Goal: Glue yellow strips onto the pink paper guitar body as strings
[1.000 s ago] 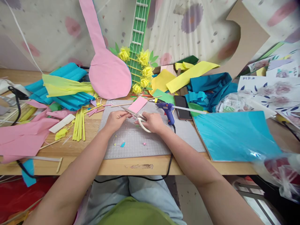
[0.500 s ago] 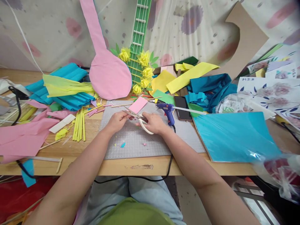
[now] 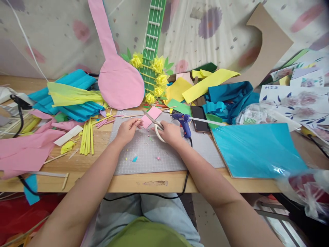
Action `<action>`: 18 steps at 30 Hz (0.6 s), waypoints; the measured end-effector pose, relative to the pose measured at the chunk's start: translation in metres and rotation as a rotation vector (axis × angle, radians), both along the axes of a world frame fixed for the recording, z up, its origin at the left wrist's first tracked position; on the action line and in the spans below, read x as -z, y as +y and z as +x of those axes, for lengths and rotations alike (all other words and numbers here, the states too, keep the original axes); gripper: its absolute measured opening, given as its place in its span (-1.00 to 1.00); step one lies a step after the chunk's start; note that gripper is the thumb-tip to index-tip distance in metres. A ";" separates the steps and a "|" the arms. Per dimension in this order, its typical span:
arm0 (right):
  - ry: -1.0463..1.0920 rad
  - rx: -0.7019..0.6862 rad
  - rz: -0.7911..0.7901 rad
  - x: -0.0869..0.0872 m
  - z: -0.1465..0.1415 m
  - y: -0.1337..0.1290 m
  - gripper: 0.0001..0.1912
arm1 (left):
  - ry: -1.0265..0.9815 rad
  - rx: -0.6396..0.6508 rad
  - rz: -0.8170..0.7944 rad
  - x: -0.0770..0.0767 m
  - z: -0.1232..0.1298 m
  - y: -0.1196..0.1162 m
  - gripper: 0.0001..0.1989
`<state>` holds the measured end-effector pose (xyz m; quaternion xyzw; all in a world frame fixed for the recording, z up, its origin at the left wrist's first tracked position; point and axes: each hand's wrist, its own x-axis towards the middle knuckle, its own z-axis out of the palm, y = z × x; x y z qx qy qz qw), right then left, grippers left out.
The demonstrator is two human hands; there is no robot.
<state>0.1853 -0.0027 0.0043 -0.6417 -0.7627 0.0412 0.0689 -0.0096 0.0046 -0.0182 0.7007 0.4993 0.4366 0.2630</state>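
Observation:
Over the grey cutting mat [image 3: 144,161], my right hand [image 3: 169,133] grips white-handled scissors [image 3: 158,131] by the loops. Their blades point up and left, across a piece of pink paper [image 3: 152,115] at the mat's far part. My left hand [image 3: 128,130] is closed in a pinch, just left of the scissors and apart from them; whatever small thing is between its fingertips I cannot make out. A blue glue gun [image 3: 184,124] with a long white glue stick lies right of my right hand. Small blue and pink scraps dot the mat.
Behind stand a pink guitar-shaped piece [image 3: 121,84] and a green stringed one [image 3: 151,58] with yellow paper flowers. Yellow paper strips [image 3: 86,139] and crepe paper lie left. A phone [image 3: 200,118] and a blue sheet [image 3: 259,149] are right. A black cord [image 3: 185,181] crosses the front edge.
The scissors in my right hand have drawn away from my left fingertips, slightly right, and now point over the pink paper. My left hand stays pinched nearly in place.

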 end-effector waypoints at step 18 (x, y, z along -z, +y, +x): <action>-0.054 0.112 -0.062 -0.017 0.018 0.001 -0.55 | 0.114 -0.240 0.100 0.000 0.023 0.001 -0.77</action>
